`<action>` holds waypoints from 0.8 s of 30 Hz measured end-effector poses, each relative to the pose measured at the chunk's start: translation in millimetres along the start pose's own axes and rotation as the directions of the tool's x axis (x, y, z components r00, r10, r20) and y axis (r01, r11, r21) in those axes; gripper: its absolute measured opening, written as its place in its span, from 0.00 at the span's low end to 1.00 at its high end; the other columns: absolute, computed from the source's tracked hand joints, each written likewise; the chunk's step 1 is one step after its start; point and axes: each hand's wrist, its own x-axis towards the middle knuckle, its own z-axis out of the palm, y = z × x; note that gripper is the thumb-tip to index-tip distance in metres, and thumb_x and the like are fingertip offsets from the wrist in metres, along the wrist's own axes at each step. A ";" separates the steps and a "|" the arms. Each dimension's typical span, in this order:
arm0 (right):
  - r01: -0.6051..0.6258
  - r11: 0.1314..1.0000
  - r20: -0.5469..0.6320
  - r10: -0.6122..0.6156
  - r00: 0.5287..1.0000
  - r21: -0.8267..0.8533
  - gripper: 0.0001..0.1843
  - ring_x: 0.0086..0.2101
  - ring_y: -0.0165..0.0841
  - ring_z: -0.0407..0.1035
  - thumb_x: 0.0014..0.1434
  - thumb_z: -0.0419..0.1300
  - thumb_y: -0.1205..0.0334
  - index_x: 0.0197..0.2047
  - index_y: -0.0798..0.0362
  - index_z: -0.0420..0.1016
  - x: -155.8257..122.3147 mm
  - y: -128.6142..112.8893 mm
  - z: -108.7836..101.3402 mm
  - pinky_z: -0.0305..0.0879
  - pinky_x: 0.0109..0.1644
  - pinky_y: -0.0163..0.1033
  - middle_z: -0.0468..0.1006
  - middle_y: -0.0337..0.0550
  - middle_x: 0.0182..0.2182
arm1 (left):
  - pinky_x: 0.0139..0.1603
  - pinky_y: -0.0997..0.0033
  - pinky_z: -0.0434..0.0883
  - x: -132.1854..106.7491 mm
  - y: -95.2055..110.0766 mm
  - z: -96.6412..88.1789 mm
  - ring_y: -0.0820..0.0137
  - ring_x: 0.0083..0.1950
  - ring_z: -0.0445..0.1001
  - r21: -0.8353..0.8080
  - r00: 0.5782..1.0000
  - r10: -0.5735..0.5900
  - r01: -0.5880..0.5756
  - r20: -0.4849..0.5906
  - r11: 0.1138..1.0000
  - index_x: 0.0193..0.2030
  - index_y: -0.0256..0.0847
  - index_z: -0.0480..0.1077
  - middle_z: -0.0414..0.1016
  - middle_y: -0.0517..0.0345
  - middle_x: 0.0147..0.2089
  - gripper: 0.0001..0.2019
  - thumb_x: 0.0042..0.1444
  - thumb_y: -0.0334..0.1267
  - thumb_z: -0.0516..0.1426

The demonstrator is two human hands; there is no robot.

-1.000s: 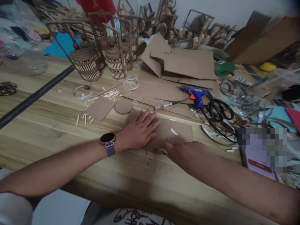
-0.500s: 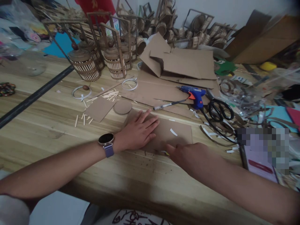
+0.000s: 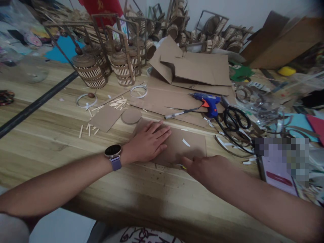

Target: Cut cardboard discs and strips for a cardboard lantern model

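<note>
My left hand (image 3: 148, 141) lies flat with fingers spread on a brown cardboard sheet (image 3: 188, 148) on the wooden table (image 3: 50, 135). It wears a watch with a purple strap (image 3: 113, 154). My right hand (image 3: 205, 167) is closed at the sheet's near edge, index finger stretched forward. It grips a small tool with a yellow tip (image 3: 182, 166), mostly hidden under the fingers. A cardboard disc (image 3: 131, 115) and a smaller cardboard piece (image 3: 106, 117) lie just beyond my left hand.
A blue glue gun (image 3: 209, 102), black scissors (image 3: 234, 118) and a pen (image 3: 178, 113) lie behind the sheet. Larger cardboard sheets (image 3: 197, 69) and woven wooden lanterns (image 3: 88, 69) stand further back. Small sticks (image 3: 88, 128) and white rings (image 3: 138, 91) are scattered at left. Clutter fills the right.
My right hand has slid slightly to the right along the sheet's near edge. My left hand stays flat on the cardboard.
</note>
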 end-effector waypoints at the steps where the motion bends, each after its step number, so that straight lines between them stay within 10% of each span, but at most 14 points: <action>1: 0.000 1.000 0.009 0.000 1.000 0.008 0.26 0.31 0.44 0.83 0.60 0.56 0.80 0.58 0.50 0.72 -0.3 0.6 -0.2 0.56 0.21 0.33 0.85 0.46 0.32 | 0.75 0.46 0.48 0.1 -0.2 0.4 0.52 0.77 0.49 0.002 1.000 0.004 -0.004 0.001 1.000 0.73 0.33 0.57 0.56 0.49 0.76 0.28 0.74 0.47 0.43; 24: -0.012 0.999 -0.172 0.003 0.985 -0.053 0.31 0.23 0.37 0.80 0.59 0.56 0.78 0.62 0.45 0.69 -11.1 17.3 39.2 0.38 0.19 0.36 0.83 0.38 0.25 | 0.75 0.51 0.49 0.5 -2.0 1.6 0.55 0.76 0.52 0.008 1.000 0.025 -0.025 -0.004 1.000 0.73 0.33 0.58 0.57 0.47 0.76 0.28 0.75 0.47 0.41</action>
